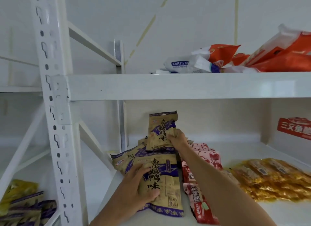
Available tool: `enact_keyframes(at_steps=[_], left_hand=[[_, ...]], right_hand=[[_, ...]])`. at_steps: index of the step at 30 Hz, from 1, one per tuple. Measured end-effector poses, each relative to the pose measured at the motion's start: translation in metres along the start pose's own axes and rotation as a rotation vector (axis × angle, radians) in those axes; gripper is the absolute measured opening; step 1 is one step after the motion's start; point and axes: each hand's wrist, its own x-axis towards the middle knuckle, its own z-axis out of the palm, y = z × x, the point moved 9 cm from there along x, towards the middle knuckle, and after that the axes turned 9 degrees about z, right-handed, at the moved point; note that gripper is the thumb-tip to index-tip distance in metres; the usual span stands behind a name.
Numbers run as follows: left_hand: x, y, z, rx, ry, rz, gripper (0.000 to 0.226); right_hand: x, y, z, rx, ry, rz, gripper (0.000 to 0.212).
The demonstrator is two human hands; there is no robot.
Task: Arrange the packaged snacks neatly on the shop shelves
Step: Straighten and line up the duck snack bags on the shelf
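Note:
On the lower white shelf (277, 214) lies a loose pile of tan and purple snack packets (166, 188). My left hand (138, 187) grips the nearest flat packet of that pile, thumb on its face. My right hand (176, 138) reaches further back and pinches the right edge of another tan and purple packet (158, 133), which stands upright near the back wall. Red and pink snack packets (200, 198) lie beside the pile on its right, partly under my right forearm.
Gold-wrapped packets (272, 177) spread over the shelf's right side, with a red box (294, 128) behind them. The upper shelf (185, 86) carries orange bags (276, 57) and a white wipes pack (183, 65). A perforated white upright (53, 107) stands at left. More tan packets (25, 209) lie at bottom left.

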Motion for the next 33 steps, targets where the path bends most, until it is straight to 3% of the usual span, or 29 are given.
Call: enact_keyframes(at_steps=[6, 7, 9, 11, 12, 15, 17, 20, 22, 26, 31, 33], left_hand=[[0.005, 0.001, 0.001, -0.044, 0.015, 0.042, 0.085], [0.007, 0.0, -0.005, -0.115, 0.067, 0.029, 0.083], [0.004, -0.003, -0.028, -0.244, 0.326, -0.008, 0.073], [-0.005, -0.021, -0.053, -0.25, 0.62, -0.133, 0.057], [-0.008, -0.036, -0.058, -0.277, 0.692, -0.239, 0.054], [0.004, -0.089, -0.041, -0.562, 0.63, -0.595, 0.078], [0.01, -0.103, -0.045, -0.62, 0.651, -0.741, 0.095], [0.009, -0.101, -0.054, -0.629, 0.822, -0.856, 0.075], [0.009, -0.098, -0.051, -0.622, 0.887, -0.888, 0.074], [0.013, -0.118, -0.043, -0.649, 0.87, -0.921, 0.074], [-0.001, -0.113, -0.042, -0.783, 1.048, -0.879, 0.022], [-0.001, -0.111, -0.038, -0.899, 1.076, -0.864, 0.013]], right_hand=[[0.012, 0.009, -0.019, 0.07, 0.264, 0.0, 0.038], [0.015, 0.013, -0.02, 0.082, 0.283, 0.021, 0.038], [0.015, 0.018, -0.019, 0.084, 0.293, 0.027, 0.036], [0.013, 0.019, -0.017, 0.088, 0.3, 0.019, 0.032], [0.011, 0.02, -0.017, 0.093, 0.304, 0.026, 0.029], [0.009, 0.022, -0.015, 0.135, 0.299, 0.018, 0.027], [0.007, 0.019, -0.015, 0.171, 0.284, 0.016, 0.029], [0.007, 0.022, -0.01, 0.215, 0.246, 0.024, 0.03], [0.008, 0.022, -0.01, 0.246, 0.241, 0.024, 0.027], [0.012, 0.024, -0.015, 0.285, 0.25, 0.021, 0.027], [0.019, 0.035, -0.012, 0.294, 0.219, 0.063, 0.022], [0.022, 0.034, -0.008, 0.344, 0.181, 0.101, 0.021]])
